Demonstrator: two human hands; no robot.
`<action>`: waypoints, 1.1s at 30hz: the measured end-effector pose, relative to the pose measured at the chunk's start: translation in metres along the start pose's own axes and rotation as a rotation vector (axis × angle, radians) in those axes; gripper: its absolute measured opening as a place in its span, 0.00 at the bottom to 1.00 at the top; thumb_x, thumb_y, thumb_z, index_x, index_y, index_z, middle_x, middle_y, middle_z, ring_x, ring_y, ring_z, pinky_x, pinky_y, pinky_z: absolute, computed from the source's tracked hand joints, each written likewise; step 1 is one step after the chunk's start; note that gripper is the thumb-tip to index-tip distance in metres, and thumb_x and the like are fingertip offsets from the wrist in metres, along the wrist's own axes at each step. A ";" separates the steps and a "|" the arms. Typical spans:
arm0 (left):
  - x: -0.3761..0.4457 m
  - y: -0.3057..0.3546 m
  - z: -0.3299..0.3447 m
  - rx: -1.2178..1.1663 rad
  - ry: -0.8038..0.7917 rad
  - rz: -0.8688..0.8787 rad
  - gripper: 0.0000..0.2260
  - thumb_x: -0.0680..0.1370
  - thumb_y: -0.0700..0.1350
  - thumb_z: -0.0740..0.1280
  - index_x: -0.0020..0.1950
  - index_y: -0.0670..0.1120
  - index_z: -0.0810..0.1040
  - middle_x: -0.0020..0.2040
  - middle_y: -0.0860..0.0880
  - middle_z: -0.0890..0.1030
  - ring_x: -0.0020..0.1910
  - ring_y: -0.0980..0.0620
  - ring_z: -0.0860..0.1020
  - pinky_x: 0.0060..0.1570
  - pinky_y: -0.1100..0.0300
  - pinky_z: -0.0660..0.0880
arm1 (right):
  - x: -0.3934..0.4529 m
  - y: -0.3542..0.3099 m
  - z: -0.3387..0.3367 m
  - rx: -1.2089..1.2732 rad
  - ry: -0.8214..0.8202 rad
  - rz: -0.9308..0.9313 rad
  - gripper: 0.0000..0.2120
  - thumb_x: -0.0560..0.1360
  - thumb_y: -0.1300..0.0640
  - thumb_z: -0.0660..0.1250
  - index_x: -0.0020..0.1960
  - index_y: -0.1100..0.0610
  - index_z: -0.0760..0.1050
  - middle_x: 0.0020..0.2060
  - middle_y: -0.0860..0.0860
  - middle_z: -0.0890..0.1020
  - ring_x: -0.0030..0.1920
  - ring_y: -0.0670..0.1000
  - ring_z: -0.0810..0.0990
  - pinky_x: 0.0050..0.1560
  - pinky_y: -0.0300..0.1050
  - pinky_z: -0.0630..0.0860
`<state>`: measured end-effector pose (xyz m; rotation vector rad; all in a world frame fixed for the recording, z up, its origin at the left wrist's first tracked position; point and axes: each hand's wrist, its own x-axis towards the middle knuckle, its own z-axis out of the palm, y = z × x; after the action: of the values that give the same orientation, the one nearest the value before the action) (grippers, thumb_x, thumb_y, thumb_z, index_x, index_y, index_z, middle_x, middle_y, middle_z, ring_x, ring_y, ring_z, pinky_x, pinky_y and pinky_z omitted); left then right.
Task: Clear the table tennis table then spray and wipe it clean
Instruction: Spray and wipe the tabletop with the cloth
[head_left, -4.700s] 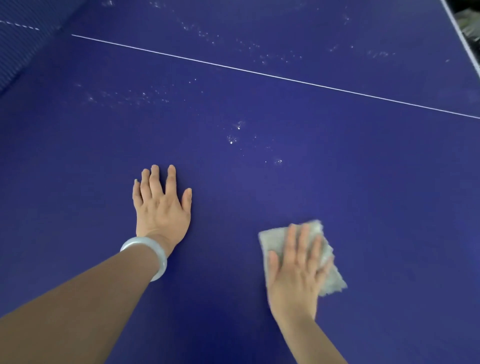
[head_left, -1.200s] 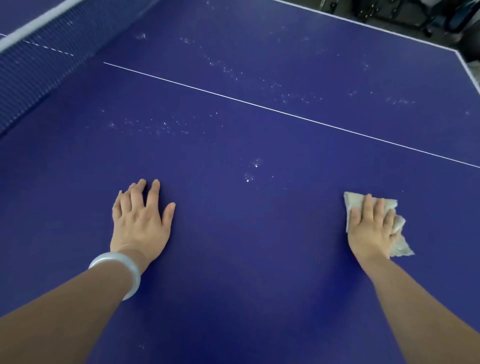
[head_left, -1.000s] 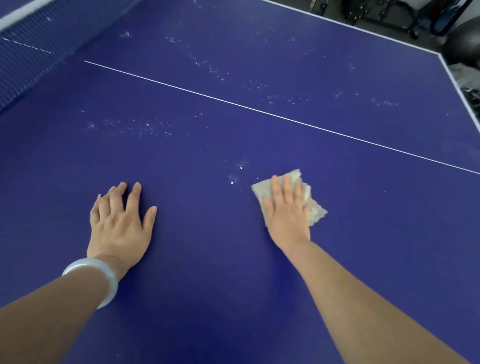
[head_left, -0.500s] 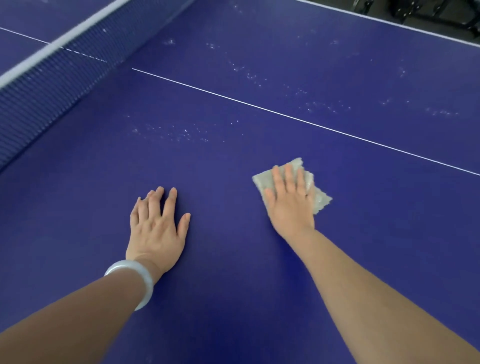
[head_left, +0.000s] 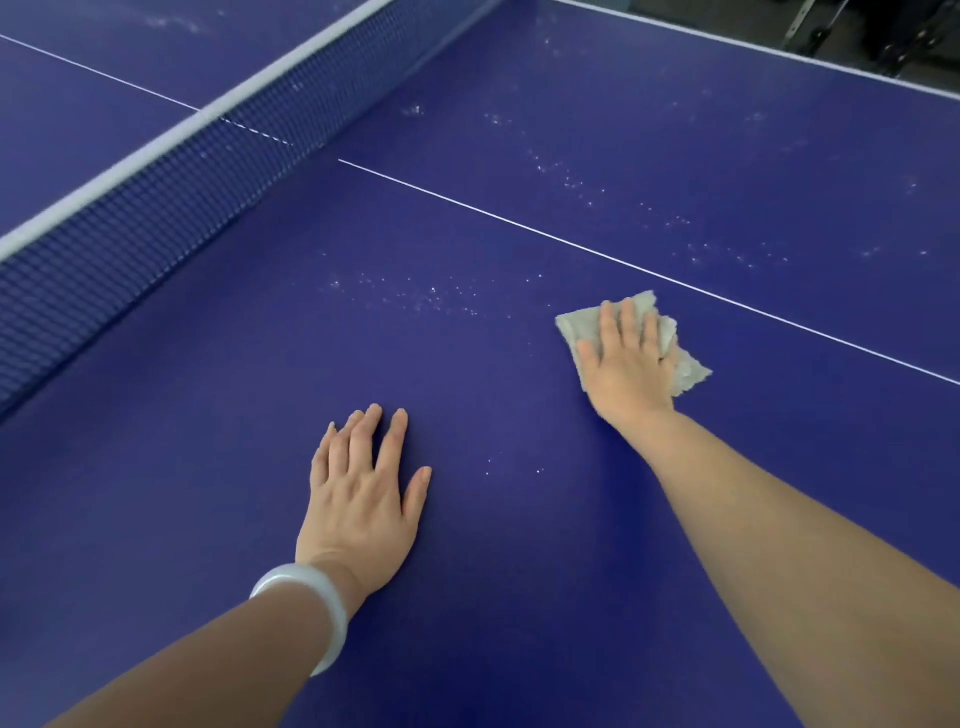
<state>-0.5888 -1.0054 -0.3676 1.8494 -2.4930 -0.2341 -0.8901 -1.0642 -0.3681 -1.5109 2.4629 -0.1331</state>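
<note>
Since half a second ago the right hand has pushed the cloth up toward 1 o'clock, closer to the white centre line; the view has tipped so more of the net shows. Left hand has not shifted on the desk.

Right grip: fingers straight and spread, palm flat on the cloth, pressing, not pinching. Cloth lies crumpled under it, edges poking out at 11 and 4 o'clock. Left grip: flat, fingers relaxed, holding nothing, just bracing. White bangle on that wrist.

Spray droplets sit at 9 to 10 o'clock of the cloth, unwiped. More specks beyond the centre line at 12 to 1 o'clock, and a few tiny ones between the hands.

Risks, as I judge them:
- Flat palm only, so the cloth could bunch or slip out on a fast stroke and leave streaks.
- A sweep toward 9 to 10 o'clock could snag the net.
- Reaching far over the line loads the left palm; a wet surface could let it slide.
- The small specks between the hands are easy to miss.

Room: open desk at 3 o'clock and toward 12. Net blocks 9 to 11 o'clock. Far desk edge at 12 to 1, dark gear past it, too blurred to name.
</note>
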 end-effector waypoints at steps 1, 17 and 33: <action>0.000 0.000 0.000 -0.003 -0.008 -0.002 0.32 0.79 0.61 0.42 0.78 0.48 0.60 0.76 0.45 0.61 0.76 0.44 0.57 0.77 0.48 0.48 | -0.009 -0.015 0.006 -0.024 -0.026 -0.165 0.30 0.80 0.40 0.38 0.80 0.48 0.39 0.79 0.47 0.40 0.78 0.52 0.34 0.76 0.58 0.36; 0.000 -0.001 0.000 0.010 -0.005 -0.003 0.30 0.80 0.61 0.43 0.78 0.49 0.58 0.76 0.47 0.61 0.76 0.47 0.55 0.76 0.50 0.47 | 0.092 -0.101 -0.007 0.165 -0.106 0.041 0.28 0.82 0.42 0.42 0.80 0.48 0.42 0.79 0.50 0.42 0.78 0.55 0.35 0.75 0.60 0.33; 0.000 0.000 0.002 0.007 -0.007 0.000 0.32 0.79 0.61 0.40 0.79 0.48 0.58 0.77 0.45 0.60 0.76 0.45 0.56 0.77 0.48 0.47 | -0.035 0.038 -0.006 0.031 0.028 0.247 0.29 0.81 0.41 0.39 0.80 0.47 0.41 0.79 0.50 0.41 0.78 0.55 0.38 0.76 0.62 0.39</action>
<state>-0.5888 -1.0055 -0.3694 1.8540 -2.5013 -0.2326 -0.9089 -1.0160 -0.3642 -1.1877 2.6316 -0.1468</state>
